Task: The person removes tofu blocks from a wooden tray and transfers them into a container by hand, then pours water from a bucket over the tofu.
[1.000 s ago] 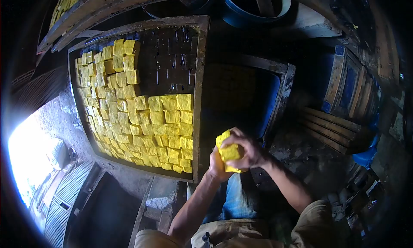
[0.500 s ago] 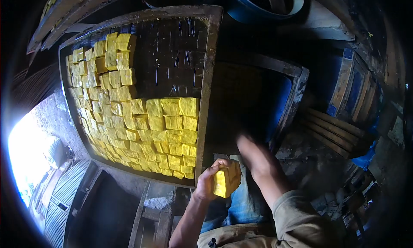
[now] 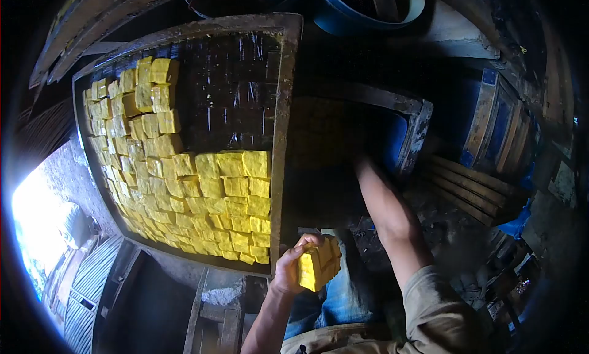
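My left hand (image 3: 288,269) is closed around a small stack of yellow tofu blocks (image 3: 319,267), held in front of my legs. My right forearm (image 3: 396,216) reaches forward into the dark space beneath the raised tray, and the hand at its end is lost in shadow, so its fingers do not show. To the left of both arms lies a wooden-framed tray (image 3: 284,102) with a dark woven base. Rows of yellow tofu blocks (image 3: 211,188) cover its left and near parts, while the far right of the weave is bare.
A lower wooden frame (image 3: 420,130) sits in shadow to the right, with dim blocks inside. Stacked wooden slats (image 3: 472,191) and a crate-like frame (image 3: 494,121) stand further right. A blue tub (image 3: 343,19) is at the back.
My right arm has stretched further forward into the dark area. The left hand keeps its hold on the tofu blocks. The whole view has shifted slightly.
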The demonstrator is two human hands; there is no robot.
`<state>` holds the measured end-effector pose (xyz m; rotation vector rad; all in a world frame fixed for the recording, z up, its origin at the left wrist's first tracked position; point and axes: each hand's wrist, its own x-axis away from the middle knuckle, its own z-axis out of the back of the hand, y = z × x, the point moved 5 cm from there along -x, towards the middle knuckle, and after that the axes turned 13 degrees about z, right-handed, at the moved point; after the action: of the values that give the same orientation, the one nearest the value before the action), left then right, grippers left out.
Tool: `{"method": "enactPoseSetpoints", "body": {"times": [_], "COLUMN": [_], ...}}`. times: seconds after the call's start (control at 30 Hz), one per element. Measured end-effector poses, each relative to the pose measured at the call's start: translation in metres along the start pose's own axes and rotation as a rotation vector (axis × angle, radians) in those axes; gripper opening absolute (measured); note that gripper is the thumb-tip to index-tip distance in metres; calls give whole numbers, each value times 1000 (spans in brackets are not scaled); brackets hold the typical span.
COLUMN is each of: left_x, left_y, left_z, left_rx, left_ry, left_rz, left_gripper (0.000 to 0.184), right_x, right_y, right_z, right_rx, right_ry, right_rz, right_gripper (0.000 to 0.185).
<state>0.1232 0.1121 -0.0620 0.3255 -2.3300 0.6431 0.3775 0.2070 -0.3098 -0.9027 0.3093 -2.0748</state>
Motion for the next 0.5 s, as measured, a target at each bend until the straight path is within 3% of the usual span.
{"method": "enactPoseSetpoints", "body": {"times": [0.5], "left_x": [1], "left_y": [-1], "left_z": [6], "left_rx": [7], "left_ry": [5], "left_rz": [3], "left_gripper": [45], "right_x": [-26], "right_y": [9], "right_z": [-19], "right_rx": [77], "right_ry": [-36], "right_rz": [42], "right_gripper": [37]}}
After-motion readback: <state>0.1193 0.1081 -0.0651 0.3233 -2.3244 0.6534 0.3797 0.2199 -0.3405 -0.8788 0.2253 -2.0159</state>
